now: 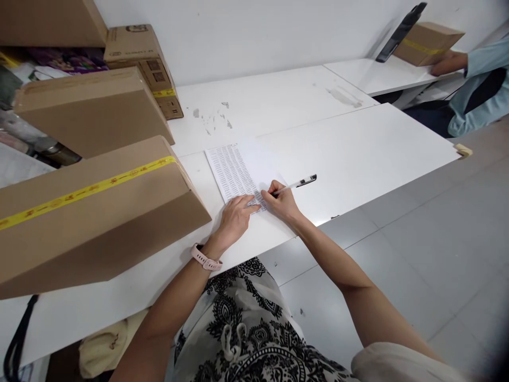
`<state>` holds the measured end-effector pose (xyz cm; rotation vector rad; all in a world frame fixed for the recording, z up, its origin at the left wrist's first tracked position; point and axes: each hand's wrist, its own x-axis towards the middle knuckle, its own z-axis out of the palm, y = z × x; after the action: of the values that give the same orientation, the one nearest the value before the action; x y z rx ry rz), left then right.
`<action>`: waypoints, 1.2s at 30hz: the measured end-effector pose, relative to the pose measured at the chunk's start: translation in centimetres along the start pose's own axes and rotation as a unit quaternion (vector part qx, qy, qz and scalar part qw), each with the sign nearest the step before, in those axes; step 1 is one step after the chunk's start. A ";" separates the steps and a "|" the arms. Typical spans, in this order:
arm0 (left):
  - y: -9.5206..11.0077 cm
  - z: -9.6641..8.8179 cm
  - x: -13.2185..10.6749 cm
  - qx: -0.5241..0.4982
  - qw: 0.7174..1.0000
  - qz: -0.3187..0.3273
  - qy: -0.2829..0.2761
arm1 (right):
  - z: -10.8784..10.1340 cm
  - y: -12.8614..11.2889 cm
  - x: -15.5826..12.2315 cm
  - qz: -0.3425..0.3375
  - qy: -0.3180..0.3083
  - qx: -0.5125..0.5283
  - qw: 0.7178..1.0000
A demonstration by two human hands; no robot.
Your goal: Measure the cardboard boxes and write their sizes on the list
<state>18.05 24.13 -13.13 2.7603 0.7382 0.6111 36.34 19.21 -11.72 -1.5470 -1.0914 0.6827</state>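
Note:
A printed sheet of paper [233,168] with columns of small text lies on the white table [342,154]. My left hand [237,216] rests flat on its lower edge, fingers stretched out over the print; a pink watch band [205,258] is on that wrist. My right hand [281,204] is closed around a pen [303,181] with a clear barrel and black cap end. Its tip is hidden by my fingers, close to the lower right of the printed columns.
Large cardboard boxes with yellow tape [99,185] stand at the left, near my left forearm. Another carton [139,50] stands against the wall. At the far right, a person's hand [449,62] touches a small box [429,43] beside a black bottle [401,33].

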 end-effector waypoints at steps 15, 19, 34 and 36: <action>0.1 -0.1 0.1 -0.011 1.000 -0.004 0.001 | 0.3 0.2 0.1 -0.006 -0.020 -0.017 1.000; 0.0 -0.1 0.1 -0.005 1.000 0.002 0.001 | 0.4 0.3 0.1 -0.008 -0.024 -0.012 1.000; 0.0 0.0 0.0 -0.021 1.000 -0.010 -0.003 | 0.3 0.5 0.2 0.003 -0.005 -0.013 1.000; 0.0 0.1 0.0 -0.022 1.000 -0.011 -0.001 | 0.3 0.6 0.2 0.000 -0.007 -0.015 1.000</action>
<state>18.09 24.18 -13.22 2.7097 0.7443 0.6123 36.29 19.50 -12.31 -1.5694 -1.1169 0.6800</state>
